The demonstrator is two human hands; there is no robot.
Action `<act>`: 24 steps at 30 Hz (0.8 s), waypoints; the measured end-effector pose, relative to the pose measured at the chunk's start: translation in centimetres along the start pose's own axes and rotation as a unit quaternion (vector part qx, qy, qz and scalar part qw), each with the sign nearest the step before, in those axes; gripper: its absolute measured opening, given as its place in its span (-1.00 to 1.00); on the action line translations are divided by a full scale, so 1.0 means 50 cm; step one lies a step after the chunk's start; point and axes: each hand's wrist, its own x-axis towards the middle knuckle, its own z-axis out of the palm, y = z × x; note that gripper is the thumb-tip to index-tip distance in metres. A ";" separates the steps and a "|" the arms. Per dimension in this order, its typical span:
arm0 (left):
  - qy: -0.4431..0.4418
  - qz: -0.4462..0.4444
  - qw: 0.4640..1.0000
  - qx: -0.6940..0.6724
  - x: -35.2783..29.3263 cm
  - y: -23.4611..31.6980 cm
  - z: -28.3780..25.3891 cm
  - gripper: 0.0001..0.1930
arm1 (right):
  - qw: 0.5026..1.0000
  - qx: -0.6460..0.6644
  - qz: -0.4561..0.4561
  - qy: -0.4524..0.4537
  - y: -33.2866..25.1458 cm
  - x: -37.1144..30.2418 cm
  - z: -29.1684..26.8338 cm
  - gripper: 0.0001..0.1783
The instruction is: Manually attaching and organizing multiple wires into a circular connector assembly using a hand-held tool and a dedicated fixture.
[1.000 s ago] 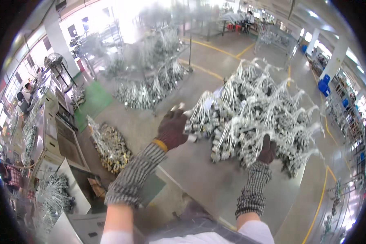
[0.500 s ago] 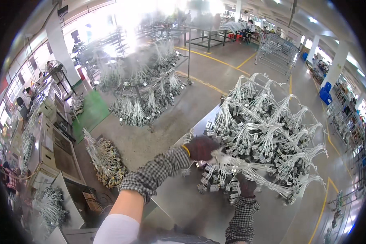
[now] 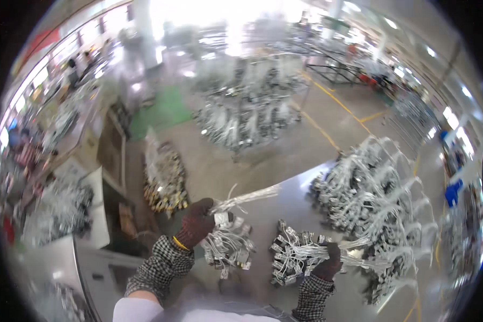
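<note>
My left hand [image 3: 196, 224], in a dark knit glove, is closed around a bundle of white cables [image 3: 229, 246]. Its plug ends hang below the hand, and the loose cable lengths stick out to the right. Farther right, my right hand [image 3: 328, 262], gloved too, grips a second white cable bundle [image 3: 294, 252] at its gathered middle. That bundle's plugs fan out to the left over the metal table [image 3: 276, 199]. A big heap of similar cable bundles [image 3: 373, 188] covers the table's right side.
At the left, a bunch of cables with yellowish ends [image 3: 166, 177] stands beside the machine benches [image 3: 104, 134]. Beyond the table, a rack [image 3: 247, 112] hangs full of cables. A green mat [image 3: 161, 114] lies on the floor. More cables [image 3: 64, 206] are piled at the far left.
My left hand has moved left and lower, carrying a cable bundle away from the heap. The right hand now holds another bundle nearer the table front. The view has turned left.
</note>
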 end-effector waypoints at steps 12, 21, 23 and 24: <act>0.295 0.156 0.901 -0.276 -0.392 -0.070 -0.395 -0.70 | 0.814 0.215 0.178 -0.509 -0.115 -0.075 0.436 -0.64; 0.470 0.309 0.769 -0.303 -0.506 0.038 -0.498 -0.41 | 0.553 0.231 0.288 -0.747 -0.225 -0.257 0.926 -0.58; 0.542 0.283 0.744 -0.270 -0.492 0.057 -0.512 -0.42 | 0.401 0.384 0.307 -0.773 -0.296 -0.336 1.018 -0.55; 0.556 0.283 0.736 -0.261 -0.494 0.057 -0.531 -0.42 | 0.359 0.383 0.347 -0.777 -0.306 -0.362 1.063 -0.59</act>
